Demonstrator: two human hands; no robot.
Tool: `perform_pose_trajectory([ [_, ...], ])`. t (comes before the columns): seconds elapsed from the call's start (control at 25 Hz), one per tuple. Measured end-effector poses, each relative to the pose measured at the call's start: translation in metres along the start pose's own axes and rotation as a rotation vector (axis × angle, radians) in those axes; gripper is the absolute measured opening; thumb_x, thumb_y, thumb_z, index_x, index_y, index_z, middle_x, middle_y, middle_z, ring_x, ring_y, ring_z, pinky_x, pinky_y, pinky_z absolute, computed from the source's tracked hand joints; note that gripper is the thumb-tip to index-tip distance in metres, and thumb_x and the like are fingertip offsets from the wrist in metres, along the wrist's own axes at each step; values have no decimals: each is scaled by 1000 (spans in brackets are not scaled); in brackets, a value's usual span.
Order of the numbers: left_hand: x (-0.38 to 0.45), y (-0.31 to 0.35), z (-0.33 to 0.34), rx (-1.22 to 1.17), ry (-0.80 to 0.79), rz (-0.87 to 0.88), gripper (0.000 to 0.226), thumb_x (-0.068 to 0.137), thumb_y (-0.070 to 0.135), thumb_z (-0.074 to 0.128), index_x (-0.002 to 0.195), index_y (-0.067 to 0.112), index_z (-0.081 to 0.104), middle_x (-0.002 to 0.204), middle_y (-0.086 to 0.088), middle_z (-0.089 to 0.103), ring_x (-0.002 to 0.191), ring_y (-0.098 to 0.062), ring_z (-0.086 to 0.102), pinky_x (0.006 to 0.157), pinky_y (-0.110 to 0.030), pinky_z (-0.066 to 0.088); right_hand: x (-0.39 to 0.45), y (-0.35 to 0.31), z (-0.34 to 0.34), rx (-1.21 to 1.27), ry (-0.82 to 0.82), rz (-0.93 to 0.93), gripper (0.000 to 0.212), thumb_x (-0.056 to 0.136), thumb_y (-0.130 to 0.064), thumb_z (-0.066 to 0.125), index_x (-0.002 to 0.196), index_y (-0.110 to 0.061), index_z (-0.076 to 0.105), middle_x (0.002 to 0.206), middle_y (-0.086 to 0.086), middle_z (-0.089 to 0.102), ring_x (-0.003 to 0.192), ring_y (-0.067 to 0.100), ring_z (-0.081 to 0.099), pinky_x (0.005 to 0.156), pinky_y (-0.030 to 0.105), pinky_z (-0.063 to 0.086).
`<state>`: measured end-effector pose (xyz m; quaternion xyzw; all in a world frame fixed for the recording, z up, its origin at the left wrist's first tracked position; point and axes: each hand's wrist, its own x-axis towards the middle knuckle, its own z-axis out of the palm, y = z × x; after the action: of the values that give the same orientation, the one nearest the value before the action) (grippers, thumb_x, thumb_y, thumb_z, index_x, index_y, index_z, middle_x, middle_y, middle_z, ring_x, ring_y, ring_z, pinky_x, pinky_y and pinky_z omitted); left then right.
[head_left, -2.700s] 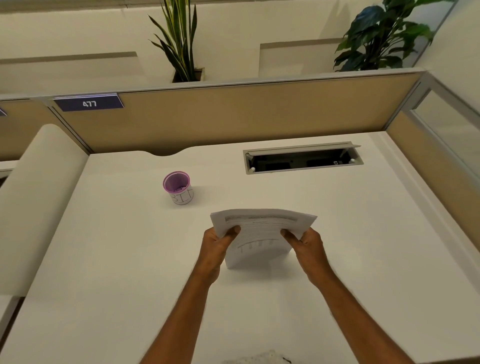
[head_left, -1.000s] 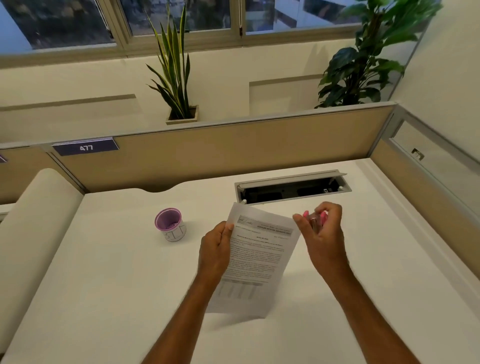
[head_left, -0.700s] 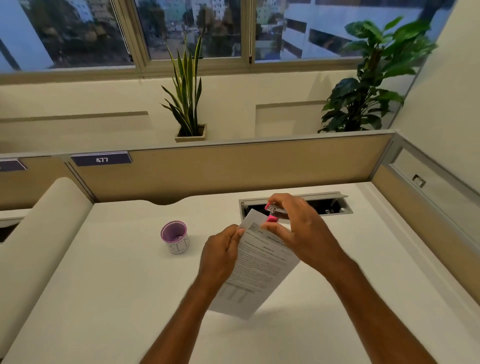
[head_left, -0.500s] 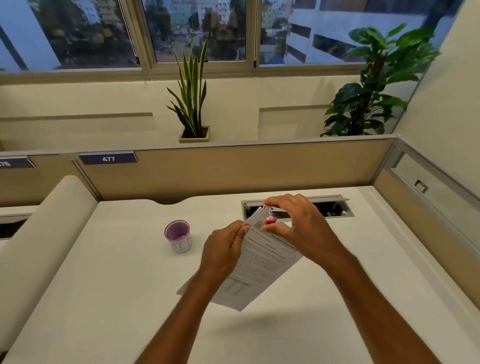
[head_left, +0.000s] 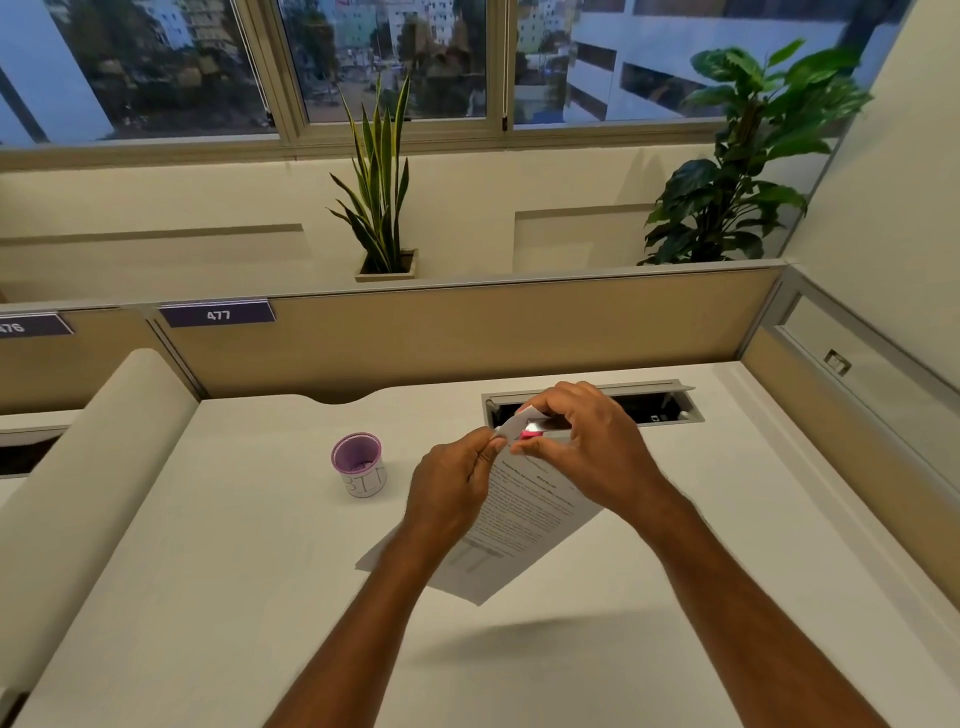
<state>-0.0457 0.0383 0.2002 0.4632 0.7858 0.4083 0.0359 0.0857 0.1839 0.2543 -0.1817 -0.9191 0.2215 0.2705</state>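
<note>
I have free desk (head_left: 208, 597) near me; a purple cup (head_left: 358, 464) stands left of my left hand (head_left: 449, 488), a cable hatch (head_left: 662, 408) behind.

Even warm indoor light, moderately bright; bluish dusk daylight in windows (head_left: 156, 62) along top. Soft shadow of paper (head_left: 524, 525) on desk (head_left: 182, 571), lower centre. Small glint on pink stapler (head_left: 531, 428), centre. Wide-angle bend at edges; plant (head_left: 753, 156) upper right slightly smeared. Print unreadable.
</note>
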Motion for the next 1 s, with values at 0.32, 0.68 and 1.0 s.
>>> perform_pose_trajectory([
  [0.32, 4, -4, 0, -74, 53, 5, 23, 106, 49, 44, 96, 34, 59, 89, 11, 75, 72, -10, 72, 58, -24, 60, -1, 7, 8, 231, 53, 154, 37, 86, -58, 65, 116, -37, 59, 113, -15, 59, 104, 5, 57, 80, 17, 48],
  [0.68, 6, -22, -2, -441, 258, -243, 32, 106, 44, 43, 96, 22, 65, 84, 13, 74, 73, -14, 74, 54, -20, 56, -110, 107, 113, 120, 330, 851, 39, 99, -23, 59, 133, -7, 54, 129, 23, 50, 113, 38, 55, 91, 44, 50],
  [1.0, 8, -26, -2, -461, 273, -300, 28, 109, 34, 44, 102, 19, 66, 92, 1, 76, 76, -21, 75, 59, -24, 59, -209, 140, 181, -284, -19, 800, 32, 90, -13, 70, 121, -6, 66, 105, 18, 64, 94, 41, 59, 72, 47, 52],
])
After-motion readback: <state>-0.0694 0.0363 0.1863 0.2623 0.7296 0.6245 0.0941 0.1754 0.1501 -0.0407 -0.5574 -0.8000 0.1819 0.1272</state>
